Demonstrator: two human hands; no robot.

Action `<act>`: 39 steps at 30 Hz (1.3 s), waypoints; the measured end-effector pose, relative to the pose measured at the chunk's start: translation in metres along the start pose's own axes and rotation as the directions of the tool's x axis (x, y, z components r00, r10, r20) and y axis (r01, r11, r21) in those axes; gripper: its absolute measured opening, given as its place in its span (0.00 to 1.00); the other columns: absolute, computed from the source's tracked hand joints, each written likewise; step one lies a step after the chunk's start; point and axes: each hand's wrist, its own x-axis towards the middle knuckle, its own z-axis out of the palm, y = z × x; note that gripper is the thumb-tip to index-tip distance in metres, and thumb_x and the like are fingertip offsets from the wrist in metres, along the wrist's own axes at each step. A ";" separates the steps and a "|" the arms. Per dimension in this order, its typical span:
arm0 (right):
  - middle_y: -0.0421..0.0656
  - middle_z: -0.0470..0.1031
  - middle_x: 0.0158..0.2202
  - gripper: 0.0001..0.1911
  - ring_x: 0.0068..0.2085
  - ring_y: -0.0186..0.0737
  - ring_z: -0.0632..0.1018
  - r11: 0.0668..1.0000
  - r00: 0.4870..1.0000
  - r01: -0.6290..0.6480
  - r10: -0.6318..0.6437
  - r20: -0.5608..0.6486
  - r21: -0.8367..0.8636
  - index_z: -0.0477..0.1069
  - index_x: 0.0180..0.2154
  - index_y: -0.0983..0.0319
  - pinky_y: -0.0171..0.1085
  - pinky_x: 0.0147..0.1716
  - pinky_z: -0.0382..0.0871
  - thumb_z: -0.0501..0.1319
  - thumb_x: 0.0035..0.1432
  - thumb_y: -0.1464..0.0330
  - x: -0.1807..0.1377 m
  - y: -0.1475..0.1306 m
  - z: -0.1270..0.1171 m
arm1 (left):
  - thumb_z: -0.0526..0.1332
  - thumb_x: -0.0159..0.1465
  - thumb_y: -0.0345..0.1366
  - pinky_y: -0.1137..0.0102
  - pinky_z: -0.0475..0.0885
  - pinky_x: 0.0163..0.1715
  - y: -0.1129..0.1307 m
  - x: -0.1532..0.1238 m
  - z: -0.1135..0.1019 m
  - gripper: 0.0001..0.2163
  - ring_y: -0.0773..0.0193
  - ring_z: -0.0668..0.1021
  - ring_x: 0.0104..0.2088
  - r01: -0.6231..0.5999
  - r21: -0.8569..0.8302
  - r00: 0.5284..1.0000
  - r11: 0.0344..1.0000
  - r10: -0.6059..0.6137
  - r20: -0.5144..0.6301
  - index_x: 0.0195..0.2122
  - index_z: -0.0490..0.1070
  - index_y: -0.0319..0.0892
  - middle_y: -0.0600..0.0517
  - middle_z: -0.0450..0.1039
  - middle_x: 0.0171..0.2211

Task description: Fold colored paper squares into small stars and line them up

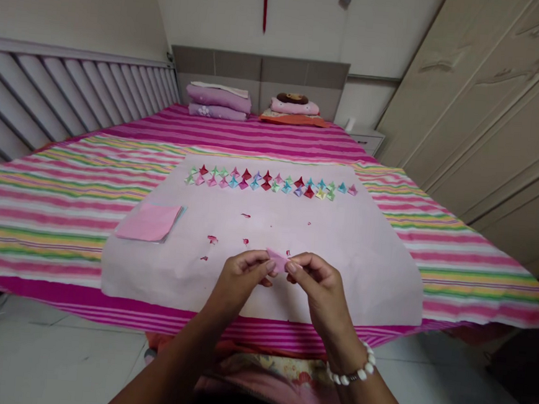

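Note:
A small folded piece of pink paper (pixel 276 260) is pinched between both my hands, just above the white sheet. My left hand (pixel 248 272) grips its left side between thumb and fingers. On its right side, my right hand (pixel 316 275) closes thumb against fingers; a white bead bracelet circles that wrist. Farther back on the white sheet (pixel 367 259), two rows of small folded paper pieces (pixel 266 183) in red, pink, green, blue and yellow stand side by side. A stack of pink paper squares (pixel 149 222) lies on the sheet's left part.
Several dark red scraps (pixel 212 240) are scattered on the sheet between my hands and the rows. The sheet lies on a bed with a striped cover (pixel 45 209). Folded purple bedding (pixel 219 101) and a pink pile (pixel 295 107) sit by the headboard. A wardrobe (pixel 500 120) stands right.

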 end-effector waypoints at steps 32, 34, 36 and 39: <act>0.38 0.75 0.23 0.06 0.24 0.35 0.73 0.999 0.999 0.037 -0.037 -0.024 0.002 0.77 0.31 0.60 0.34 0.24 0.68 0.64 0.46 0.71 0.010 0.011 0.005 | 0.64 0.57 0.35 0.71 0.74 0.34 0.006 -0.004 0.013 0.11 0.62 0.79 0.35 -0.277 0.424 0.958 0.863 0.283 0.049 0.41 0.75 0.41 0.48 0.77 0.39; 0.38 0.74 0.22 0.05 0.24 0.35 0.72 0.998 0.998 0.054 -0.055 -0.027 -0.038 0.77 0.30 0.60 0.34 0.24 0.67 0.64 0.47 0.69 0.010 0.012 0.004 | 0.64 0.57 0.33 0.70 0.76 0.35 0.008 -0.005 0.014 0.11 0.62 0.80 0.36 -0.281 0.421 0.958 0.862 0.280 0.066 0.42 0.74 0.41 0.47 0.77 0.41; 0.39 0.73 0.22 0.03 0.24 0.35 0.72 0.993 0.996 0.079 -0.082 -0.029 -0.086 0.77 0.29 0.60 0.35 0.25 0.67 0.65 0.49 0.69 0.009 0.013 0.003 | 0.63 0.58 0.33 0.69 0.77 0.36 0.008 -0.005 0.015 0.12 0.61 0.80 0.36 -0.265 0.418 0.962 0.869 0.265 0.059 0.43 0.73 0.40 0.46 0.77 0.41; 0.39 0.73 0.25 0.03 0.27 0.36 0.72 0.962 0.982 0.178 -0.186 -0.022 -0.206 0.77 0.30 0.59 0.36 0.28 0.67 0.64 0.52 0.71 0.007 0.013 0.004 | 0.59 0.59 0.32 0.68 0.78 0.37 0.005 -0.005 0.017 0.12 0.60 0.81 0.37 -0.288 0.485 0.952 0.826 0.303 0.049 0.44 0.72 0.40 0.45 0.77 0.41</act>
